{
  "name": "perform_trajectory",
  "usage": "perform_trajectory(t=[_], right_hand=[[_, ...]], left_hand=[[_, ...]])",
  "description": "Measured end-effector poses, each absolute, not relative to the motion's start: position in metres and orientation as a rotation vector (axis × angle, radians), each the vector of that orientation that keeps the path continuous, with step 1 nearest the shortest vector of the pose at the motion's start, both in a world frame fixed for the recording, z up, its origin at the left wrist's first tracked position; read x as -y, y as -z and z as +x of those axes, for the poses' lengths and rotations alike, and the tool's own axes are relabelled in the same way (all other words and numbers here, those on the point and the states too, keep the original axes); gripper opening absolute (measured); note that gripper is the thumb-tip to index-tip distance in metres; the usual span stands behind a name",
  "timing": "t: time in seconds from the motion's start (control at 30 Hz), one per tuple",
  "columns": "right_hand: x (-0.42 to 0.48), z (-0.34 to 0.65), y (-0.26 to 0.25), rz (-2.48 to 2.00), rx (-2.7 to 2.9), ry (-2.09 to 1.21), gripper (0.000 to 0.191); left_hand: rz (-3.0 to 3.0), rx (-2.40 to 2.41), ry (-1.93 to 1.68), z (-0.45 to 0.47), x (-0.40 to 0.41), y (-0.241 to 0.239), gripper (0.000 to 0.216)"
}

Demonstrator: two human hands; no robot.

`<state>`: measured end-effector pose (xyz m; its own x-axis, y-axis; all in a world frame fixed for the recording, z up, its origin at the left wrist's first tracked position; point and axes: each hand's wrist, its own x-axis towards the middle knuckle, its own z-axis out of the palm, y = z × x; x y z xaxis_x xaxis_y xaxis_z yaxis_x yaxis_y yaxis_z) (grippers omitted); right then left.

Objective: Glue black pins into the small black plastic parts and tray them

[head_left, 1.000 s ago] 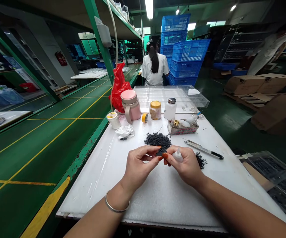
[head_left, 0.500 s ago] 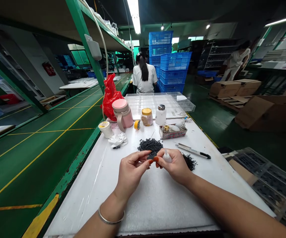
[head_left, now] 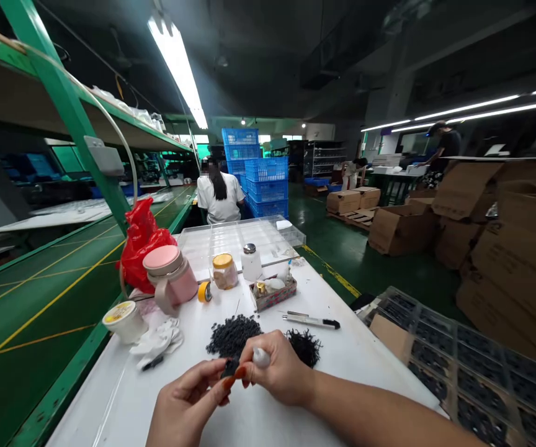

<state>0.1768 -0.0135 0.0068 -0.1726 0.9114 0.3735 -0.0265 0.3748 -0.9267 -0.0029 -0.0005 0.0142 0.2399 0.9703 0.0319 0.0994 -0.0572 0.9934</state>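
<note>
Pinched between the thumb and fingers of my left hand (head_left: 187, 400) is a small black part (head_left: 229, 367). My right hand (head_left: 281, 372) is closed around a small white squeeze bottle (head_left: 261, 357), whose rounded end sticks up out of the fist. The right thumb and fingertips meet the left ones at the black part, and the bottle's other end is hidden. Just beyond the hands lies a heap of small black pieces (head_left: 233, 334). Beside my right hand is a pile of thin black strips (head_left: 305, 347).
Behind the heap stand a pink mug (head_left: 175, 282), a yellow-lidded jar (head_left: 224, 273), a white bottle (head_left: 251, 264) and a small box of bottles (head_left: 275, 297). A utility knife (head_left: 312, 321) lies right. White tub (head_left: 126, 323) and crumpled cloth (head_left: 159, 341) are left. A person (head_left: 219, 195) sits ahead.
The view has swung right and tilted up, so everything on the table appears lower and further left. Both hands keep their grip, close together.
</note>
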Motion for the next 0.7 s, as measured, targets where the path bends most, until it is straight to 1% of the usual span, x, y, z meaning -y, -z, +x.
perform_trajectory(t=[0.17, 0.37, 0.53, 0.6, 0.7], right_hand=[[0.013, 0.177, -0.007, -0.877, 1.536, -0.971, 0.034], [0.009, 0.178, -0.008, -0.974, 1.554, -0.791, 0.029], [0.007, 0.179, -0.008, -1.022, 1.591, -0.735, 0.016], [0.005, 0.182, -0.013, -1.053, 1.627, -0.651, 0.012], [0.005, 0.197, -0.034, -1.099, 1.644, -0.544, 0.013]], left_hand=[[1.469, -1.09, -0.972, -0.006, -0.005, -0.011, 0.042], [1.584, -1.069, -0.91, -0.005, -0.012, -0.005, 0.042], [1.591, -1.081, -0.963, -0.002, -0.01, -0.007, 0.041], [1.569, -1.069, -0.979, -0.002, -0.01, -0.01, 0.039], [1.549, -1.056, -0.97, -0.003, -0.011, -0.013, 0.035]])
